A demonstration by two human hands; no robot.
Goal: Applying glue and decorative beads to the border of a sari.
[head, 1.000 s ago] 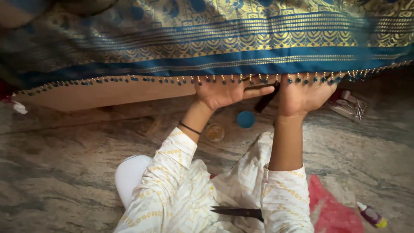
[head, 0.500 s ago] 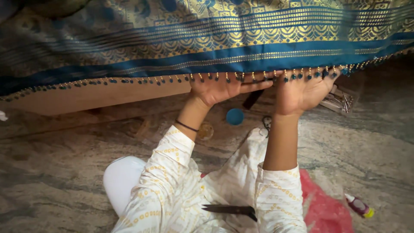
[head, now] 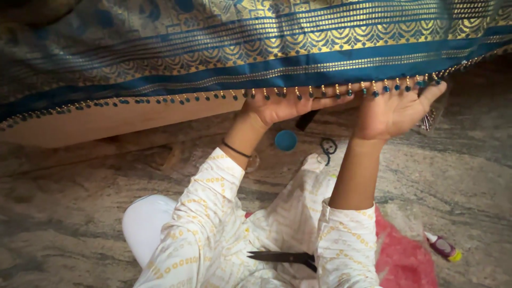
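Observation:
A blue and gold patterned cloth (head: pixel 256 48) hangs over a wooden board (head: pixel 106 120), its lower hem lined with small blue bead tassels (head: pixel 298 95). My left hand (head: pixel 282 106) reaches up under the hem, palm up, fingers pressed against the tassel row. My right hand (head: pixel 392 109) does the same further right, fingers spread beneath the beads. Both hands touch the hem; whether a tassel is pinched between fingers I cannot tell. I wear white sleeves with a yellow pattern and a dark band on the left wrist.
Dark scissors (head: pixel 282 257) lie on my lap. A round blue spool (head: pixel 286 140) and a dark thread loop (head: pixel 327 146) rest on the stone floor below the hem. A red cloth (head: pixel 405 256) and a small bottle (head: pixel 442 248) lie at lower right.
My view has shifted closer and a little to the left. Both hands stay at the tasselled hem, the right hand spreading further along it to the right.

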